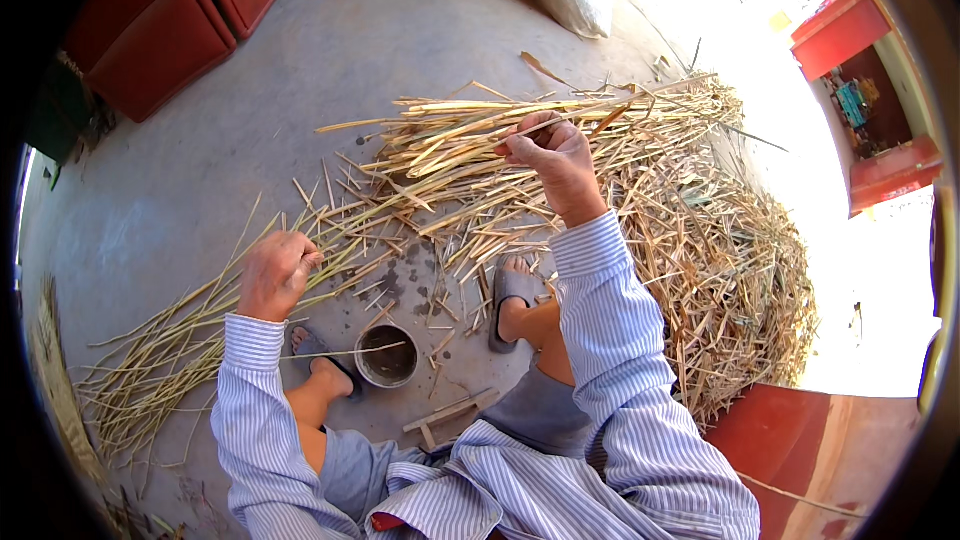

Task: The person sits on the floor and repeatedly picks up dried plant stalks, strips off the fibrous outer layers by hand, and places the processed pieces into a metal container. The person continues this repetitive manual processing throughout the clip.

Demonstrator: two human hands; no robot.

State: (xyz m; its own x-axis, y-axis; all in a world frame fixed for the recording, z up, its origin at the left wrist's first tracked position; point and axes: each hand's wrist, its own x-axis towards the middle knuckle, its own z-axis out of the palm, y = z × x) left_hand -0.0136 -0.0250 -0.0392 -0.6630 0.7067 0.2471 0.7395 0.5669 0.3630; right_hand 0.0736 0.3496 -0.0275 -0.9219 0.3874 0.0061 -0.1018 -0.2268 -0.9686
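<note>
Right hand (pixel 553 155) pinches one reed stalk (pixel 420 195) above the cup (pixel 387 355), left hand (pixel 275 272) clamps its lower end. Looks mid-strip; next pull probably needs steady tension along the stalk.

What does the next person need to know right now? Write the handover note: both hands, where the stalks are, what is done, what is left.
Left hand: closed on the low end of a long dry stalk.
Right hand: closed on the same stalk's upper end, raised over the heap.
Things: loose stalk heap ahead and to the right; a laid-out row of long stalks on the left; small round pot between the feet; short cut pieces around it.
Done: some stalks lie sorted on the left.
Left: most of the heap looks unsorted.
</note>
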